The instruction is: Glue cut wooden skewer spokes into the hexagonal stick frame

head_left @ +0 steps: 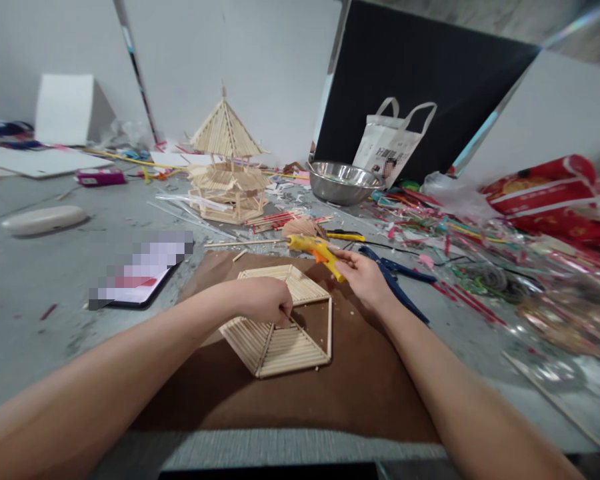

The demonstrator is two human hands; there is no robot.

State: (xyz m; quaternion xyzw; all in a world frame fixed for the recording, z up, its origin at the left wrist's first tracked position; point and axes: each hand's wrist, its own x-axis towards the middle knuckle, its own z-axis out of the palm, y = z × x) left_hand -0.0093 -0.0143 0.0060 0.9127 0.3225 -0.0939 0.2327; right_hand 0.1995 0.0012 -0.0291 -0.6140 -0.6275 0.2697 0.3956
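From here I make out a craft workspace: yellow glue gun (305,245), stick-built pagoda model (229,179) far left, coloured scraps (433,230) littering the grey tabletop (27,280) at right

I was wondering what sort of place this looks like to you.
Probably a craft workspace, perhaps a small workshop or studio: a pagoda-like model built of thin sticks stands at the back, a partly filled stick frame lies in front, and the right hand holds a yellow glue gun.

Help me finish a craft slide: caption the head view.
Left hand at a hexagonal stick panel, right hand holding a yellow glue gun, stick pagoda behind.
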